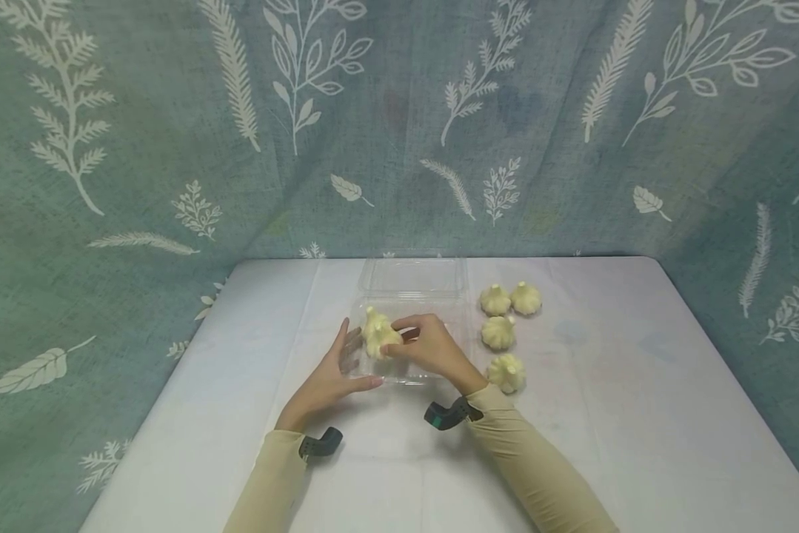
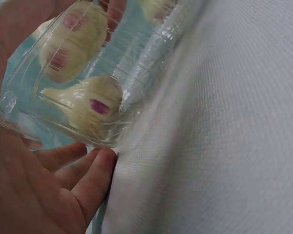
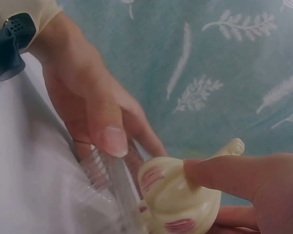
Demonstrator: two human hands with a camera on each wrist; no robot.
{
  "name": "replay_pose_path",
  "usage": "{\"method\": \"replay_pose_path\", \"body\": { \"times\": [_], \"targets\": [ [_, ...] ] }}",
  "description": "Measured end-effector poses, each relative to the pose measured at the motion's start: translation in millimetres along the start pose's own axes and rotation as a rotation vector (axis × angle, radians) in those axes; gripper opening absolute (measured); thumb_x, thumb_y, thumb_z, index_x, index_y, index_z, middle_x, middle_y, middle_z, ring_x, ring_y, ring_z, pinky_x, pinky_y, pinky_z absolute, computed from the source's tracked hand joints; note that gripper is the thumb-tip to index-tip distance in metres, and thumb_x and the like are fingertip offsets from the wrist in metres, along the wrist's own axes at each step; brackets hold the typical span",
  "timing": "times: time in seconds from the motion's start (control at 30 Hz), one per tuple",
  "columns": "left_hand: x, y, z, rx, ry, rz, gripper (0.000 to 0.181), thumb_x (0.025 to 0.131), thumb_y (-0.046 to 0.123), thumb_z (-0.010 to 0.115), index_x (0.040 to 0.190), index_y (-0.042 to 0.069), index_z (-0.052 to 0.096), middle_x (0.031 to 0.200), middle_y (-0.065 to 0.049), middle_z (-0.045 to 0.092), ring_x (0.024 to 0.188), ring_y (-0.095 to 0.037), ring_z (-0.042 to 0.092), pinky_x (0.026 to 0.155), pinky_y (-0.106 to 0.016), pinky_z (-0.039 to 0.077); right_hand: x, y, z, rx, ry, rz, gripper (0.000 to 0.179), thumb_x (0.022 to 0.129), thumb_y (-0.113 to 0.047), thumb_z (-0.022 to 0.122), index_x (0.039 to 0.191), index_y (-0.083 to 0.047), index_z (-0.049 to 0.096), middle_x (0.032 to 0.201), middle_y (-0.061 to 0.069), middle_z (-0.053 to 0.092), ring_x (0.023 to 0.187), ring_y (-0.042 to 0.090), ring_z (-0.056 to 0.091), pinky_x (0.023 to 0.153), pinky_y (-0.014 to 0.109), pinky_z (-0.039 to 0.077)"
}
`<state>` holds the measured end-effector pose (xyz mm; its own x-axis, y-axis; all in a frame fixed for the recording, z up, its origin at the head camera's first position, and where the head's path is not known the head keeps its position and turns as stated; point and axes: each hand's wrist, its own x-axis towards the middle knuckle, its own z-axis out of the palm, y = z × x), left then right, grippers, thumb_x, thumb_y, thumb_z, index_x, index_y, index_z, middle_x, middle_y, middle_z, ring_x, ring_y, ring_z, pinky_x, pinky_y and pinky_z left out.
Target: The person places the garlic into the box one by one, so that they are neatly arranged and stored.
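A clear plastic container (image 1: 415, 374) lies on the white table, its hinged lid (image 1: 412, 277) folded back behind it. My right hand (image 1: 432, 344) pinches a pale garlic bulb (image 3: 180, 195) between thumb and fingers, over the container's left part. Close behind it in the head view is another garlic bulb (image 1: 372, 317). My left hand (image 1: 329, 377) has its fingers spread along the container's left side, thumb extended by the front edge. Through the clear wall, the left wrist view shows a garlic bulb (image 2: 90, 105) with a purple patch. Part of the held bulb is behind my right fingers.
To the container's right are several more garlic bulbs: one front bulb (image 1: 506, 372), one above it (image 1: 498, 333), and a back pair, left bulb (image 1: 495, 300) and right bulb (image 1: 526, 298). A leaf-patterned cloth (image 1: 399, 148) hangs behind the table (image 1: 639, 414).
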<state>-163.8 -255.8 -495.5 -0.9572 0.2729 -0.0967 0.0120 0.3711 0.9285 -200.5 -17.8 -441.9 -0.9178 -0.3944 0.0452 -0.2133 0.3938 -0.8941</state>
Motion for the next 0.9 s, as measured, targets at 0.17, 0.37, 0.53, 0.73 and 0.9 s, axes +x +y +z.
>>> {"method": "replay_pose_path", "body": {
  "times": [0.17,0.37,0.53,0.73,0.9],
  "targets": [
    [0.8,-0.4,0.1,0.001,0.009,-0.004,0.136,0.078,0.036,0.091,0.167,0.025,-0.011,0.176,-0.006,0.014,0.159,-0.039,0.025,0.127,-0.054,0.033,0.7,3.2,4.6,-0.012,-0.013,-0.001,0.046,0.083,-0.025,0.087,0.121,-0.001,0.075,0.126,0.018,0.074,0.103,0.032,0.077,0.083,0.036,0.067],
    [0.7,1.2,0.3,0.024,0.022,-0.02,0.137,0.077,0.038,0.092,0.167,0.026,-0.011,0.175,-0.005,0.015,0.16,-0.036,0.024,0.128,-0.053,0.033,2.1,6.8,9.7,-0.024,-0.032,0.001,0.045,0.083,-0.026,0.087,0.12,-0.003,0.076,0.125,0.015,0.074,0.101,0.029,0.077,0.082,0.033,0.066],
    [0.5,1.3,0.0,0.043,0.024,-0.017,0.137,0.077,0.039,0.092,0.167,0.024,-0.011,0.175,-0.006,0.015,0.159,-0.037,0.025,0.127,-0.055,0.034,2.6,8.8,13.3,-0.042,-0.042,-0.004,0.044,0.082,-0.026,0.087,0.118,-0.003,0.076,0.123,0.015,0.075,0.099,0.028,0.077,0.08,0.032,0.066],
    [0.6,1.8,0.1,0.037,0.015,-0.013,0.137,0.078,0.039,0.091,0.167,0.024,-0.012,0.176,-0.006,0.014,0.16,-0.037,0.024,0.128,-0.054,0.032,3.1,9.2,16.9,-0.062,-0.065,-0.005,0.041,0.081,-0.024,0.088,0.116,-0.004,0.077,0.118,0.014,0.077,0.097,0.027,0.077,0.078,0.03,0.065],
    [-0.1,1.6,-0.2,0.011,0.01,-0.006,0.137,0.079,0.037,0.091,0.166,0.023,-0.013,0.176,-0.006,0.013,0.16,-0.036,0.023,0.13,-0.053,0.029,3.2,8.8,19.1,-0.05,-0.086,-0.027,0.039,0.081,-0.02,0.087,0.115,-0.003,0.077,0.116,0.014,0.077,0.095,0.028,0.077,0.074,0.026,0.064]
  ]
}}
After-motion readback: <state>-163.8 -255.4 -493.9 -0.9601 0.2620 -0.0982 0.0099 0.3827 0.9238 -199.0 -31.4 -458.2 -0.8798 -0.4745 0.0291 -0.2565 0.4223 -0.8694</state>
